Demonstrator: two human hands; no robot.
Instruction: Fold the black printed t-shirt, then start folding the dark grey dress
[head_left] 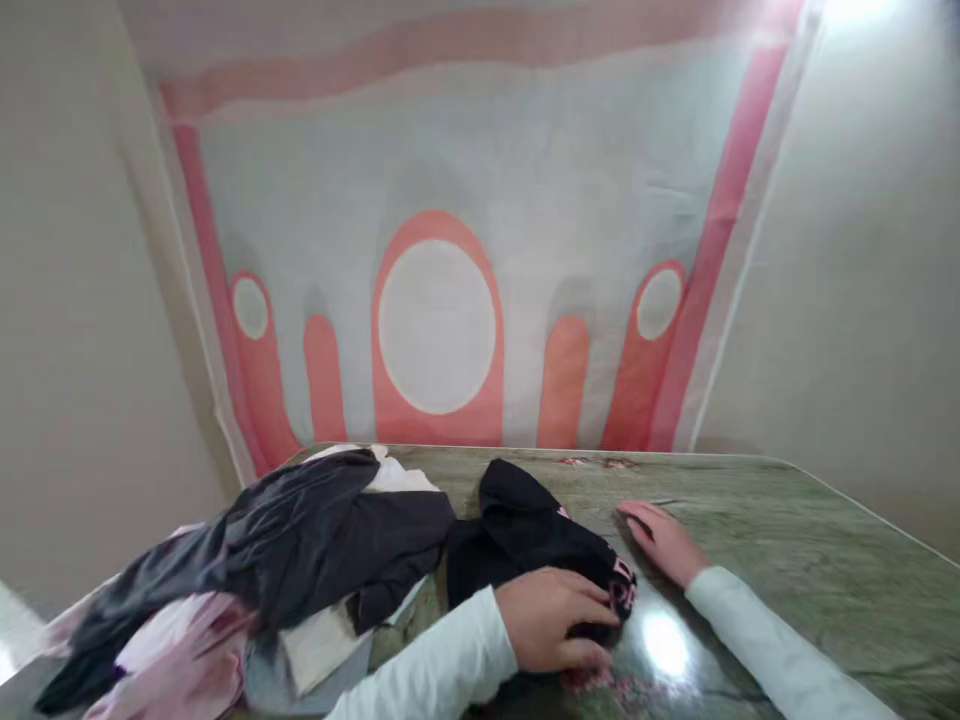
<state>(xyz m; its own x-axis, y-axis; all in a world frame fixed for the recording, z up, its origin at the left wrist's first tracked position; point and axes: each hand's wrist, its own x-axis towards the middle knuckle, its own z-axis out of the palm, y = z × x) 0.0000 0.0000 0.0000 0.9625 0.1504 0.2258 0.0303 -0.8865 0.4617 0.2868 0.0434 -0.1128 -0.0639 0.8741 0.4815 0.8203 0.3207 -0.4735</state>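
A black garment [517,530] with pink lettering near its right edge lies bunched on the table, part of it standing up in a fold. My left hand [559,618] rests on the garment's near right part. Its fingers are slightly bent and apart from the thumb, with dark cloth showing between them; I see no firm grip. Farther right, my right hand [664,540] lies on the tabletop, fingers stretched out and the palm side hidden. It is beside the garment, apart from it, and holds nothing that I can see.
On the left a heap of clothes holds a dark grey garment [300,540], a pink one [195,660] and white and cream pieces. The wood-patterned table [787,540] has a glare spot in front. Behind it hangs a pink and white backdrop [435,330], between side walls.
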